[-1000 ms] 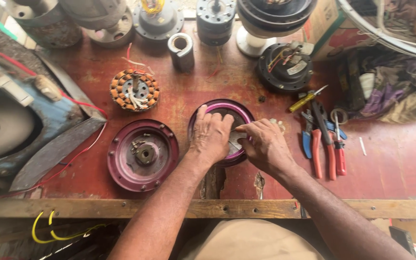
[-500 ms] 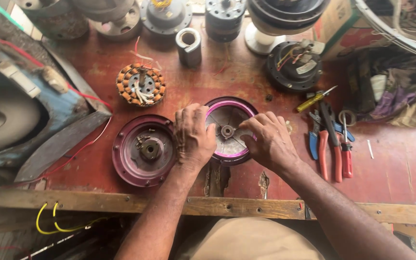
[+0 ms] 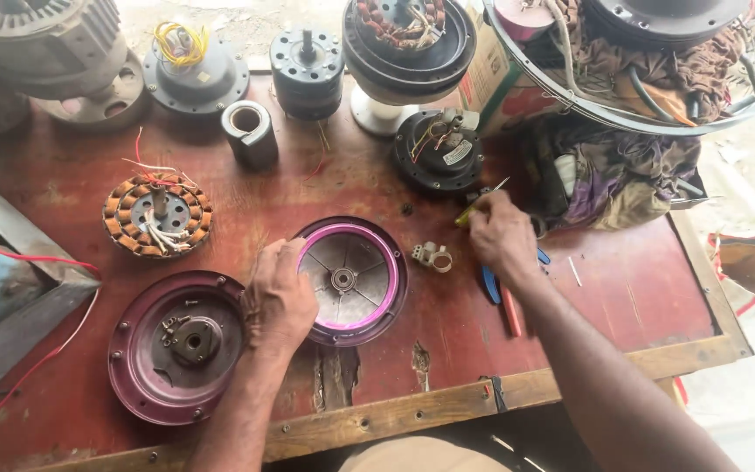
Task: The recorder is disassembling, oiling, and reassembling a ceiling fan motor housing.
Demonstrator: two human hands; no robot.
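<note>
The left hand (image 3: 280, 301) lies on the rim of the round purple cover (image 3: 349, 280), at about 9 o'clock of it, with the fingers bent over the edge and pressing the cover down on the red table (image 3: 622, 288). The cover sits near the middle of the table, open side up; its inside is bare, with only the small bearing (image 3: 342, 280) in the centre.

The right hand (image 3: 502, 238) is at 3 o'clock from the cover, over the tools. Its fingers are closed around the yellow screwdriver (image 3: 475, 208), whose tip points toward 1 o'clock. The pliers (image 3: 500, 293) with blue and red handles lie partly under this hand.

Just between the cover and the right hand lies a small metal piece (image 3: 431, 256), apart from both. At 8 o'clock from the cover rests the second cover (image 3: 175, 345), dark red, with a hub and loose screws on it. At 10 o'clock lies the copper coil ring (image 3: 157, 213) with its wires.

By my judgement the motor is already opened and its parts are separated. The winding is out, both covers are free. What is left to do inside the purple cover I cannot tell from this view.
</note>
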